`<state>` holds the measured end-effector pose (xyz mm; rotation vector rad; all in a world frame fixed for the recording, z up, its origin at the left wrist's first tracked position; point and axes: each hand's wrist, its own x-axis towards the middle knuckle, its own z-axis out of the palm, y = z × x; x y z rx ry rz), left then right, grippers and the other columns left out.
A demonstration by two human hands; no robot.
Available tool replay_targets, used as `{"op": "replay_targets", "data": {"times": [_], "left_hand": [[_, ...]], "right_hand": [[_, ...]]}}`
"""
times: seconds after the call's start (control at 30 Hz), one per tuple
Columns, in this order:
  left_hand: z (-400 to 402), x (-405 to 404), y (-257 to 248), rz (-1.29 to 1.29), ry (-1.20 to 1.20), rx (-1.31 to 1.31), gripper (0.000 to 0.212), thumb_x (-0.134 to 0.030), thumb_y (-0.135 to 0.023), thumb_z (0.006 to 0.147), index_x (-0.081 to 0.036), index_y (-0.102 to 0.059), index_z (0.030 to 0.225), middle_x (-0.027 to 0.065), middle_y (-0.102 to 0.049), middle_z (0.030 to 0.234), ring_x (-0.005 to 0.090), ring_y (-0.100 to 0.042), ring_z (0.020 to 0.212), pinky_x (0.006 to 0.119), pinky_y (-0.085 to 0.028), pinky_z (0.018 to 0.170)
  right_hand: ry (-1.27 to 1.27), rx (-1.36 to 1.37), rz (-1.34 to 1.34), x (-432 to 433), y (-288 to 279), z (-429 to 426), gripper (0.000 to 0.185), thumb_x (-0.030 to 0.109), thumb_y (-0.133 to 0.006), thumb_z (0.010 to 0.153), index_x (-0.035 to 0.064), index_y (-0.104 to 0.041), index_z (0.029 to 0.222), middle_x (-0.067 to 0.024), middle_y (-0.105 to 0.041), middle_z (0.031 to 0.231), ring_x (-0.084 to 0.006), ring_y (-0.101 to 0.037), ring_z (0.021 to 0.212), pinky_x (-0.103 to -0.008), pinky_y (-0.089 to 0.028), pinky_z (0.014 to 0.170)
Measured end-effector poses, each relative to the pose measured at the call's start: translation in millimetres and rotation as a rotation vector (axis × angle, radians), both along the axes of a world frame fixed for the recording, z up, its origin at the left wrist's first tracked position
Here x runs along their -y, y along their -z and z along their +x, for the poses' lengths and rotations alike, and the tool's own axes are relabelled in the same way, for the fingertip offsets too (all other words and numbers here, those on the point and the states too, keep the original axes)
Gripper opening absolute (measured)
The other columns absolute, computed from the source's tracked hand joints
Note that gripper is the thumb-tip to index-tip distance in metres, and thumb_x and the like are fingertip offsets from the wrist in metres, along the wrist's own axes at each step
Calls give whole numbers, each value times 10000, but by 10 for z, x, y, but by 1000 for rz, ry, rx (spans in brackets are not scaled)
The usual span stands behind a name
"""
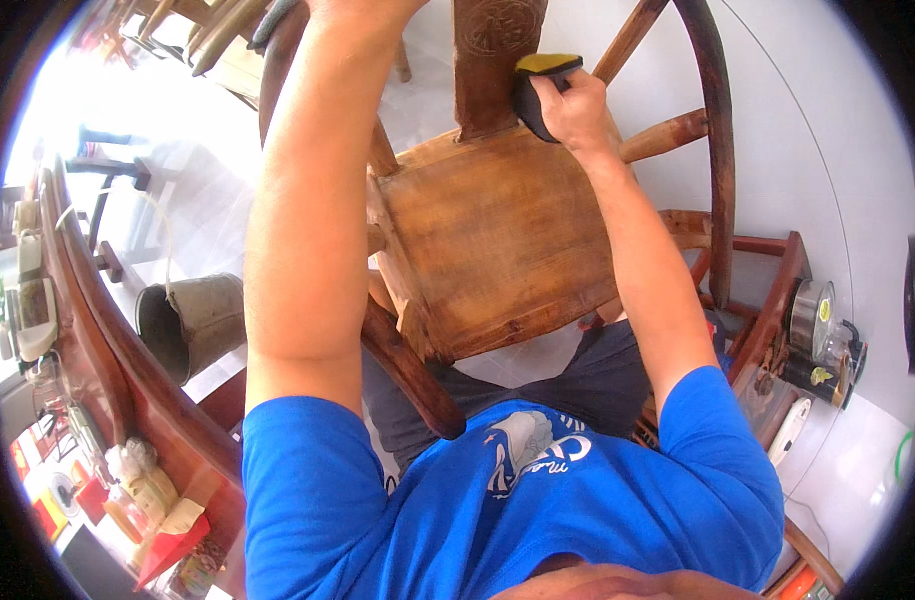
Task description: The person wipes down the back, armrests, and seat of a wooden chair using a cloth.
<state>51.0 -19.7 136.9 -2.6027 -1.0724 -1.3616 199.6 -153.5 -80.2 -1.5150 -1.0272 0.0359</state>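
Note:
A wooden armchair with a broad brown seat [502, 232] stands before me, between my legs. My right hand [577, 112] grips a black-backed pad with a yellow face [549, 63], held against or just beside the right edge of the carved back splat [495, 67]. My left hand [367, 6] is at the top edge of the view, near the chair's curved top rail, mostly cut off; what it holds does not show. A dark grey thing, perhaps cloth, lies by the rail there. The rounded end of an armrest [435, 409] points at my shirt.
On the left, a bucket [191, 322] lies tilted beyond a reddish wooden rail [164, 390]. A cluttered surface is at lower left. On the right, a wooden stand [772, 300] bears a clear round container [811, 319] and other items, beside a white wall [802, 150].

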Motion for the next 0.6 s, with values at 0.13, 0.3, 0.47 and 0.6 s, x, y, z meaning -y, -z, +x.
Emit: {"op": "replay_targets", "data": {"times": [0.13, 0.3, 0.47, 0.6], "left_hand": [[91, 17, 78, 6, 25, 48, 335, -323, -560, 1002, 7, -606, 1036, 296, -699, 893, 490, -678, 872, 580, -514, 811], [7, -6, 39, 20, 27, 59, 333, -320, -564, 1001, 10, -609, 1021, 300, -697, 890, 493, -676, 865, 580, -516, 797], [35, -27, 69, 41, 65, 63, 338, -309, -569, 1001, 25, -609, 1027, 306, -693, 877, 489, -679, 862, 578, -517, 794], [23, -32, 72, 5, 52, 65, 337, -306, -570, 1003, 27, -612, 1034, 299, -697, 869, 480, -685, 866, 570, -523, 797]], "right_hand": [[131, 159, -219, -181, -80, 87, 278, 244, -797, 807, -29, -743, 826, -217, -714, 754, -348, -702, 694, -400, -539, 662], [80, 95, -208, -245, -212, -30, 271, 238, -780, 791, -28, -728, 776, -201, -701, 699, -306, -683, 641, -396, -520, 632], [86, -228, -113, -296, -69, -12, 184, 112, -799, 826, -57, -738, 789, -26, -706, 713, -91, -568, 643, -305, -472, 590], [84, -432, -52, -366, -64, -107, 135, 45, -790, 822, -72, -733, 789, -35, -696, 740, -99, -571, 662, -299, -467, 593]]}}
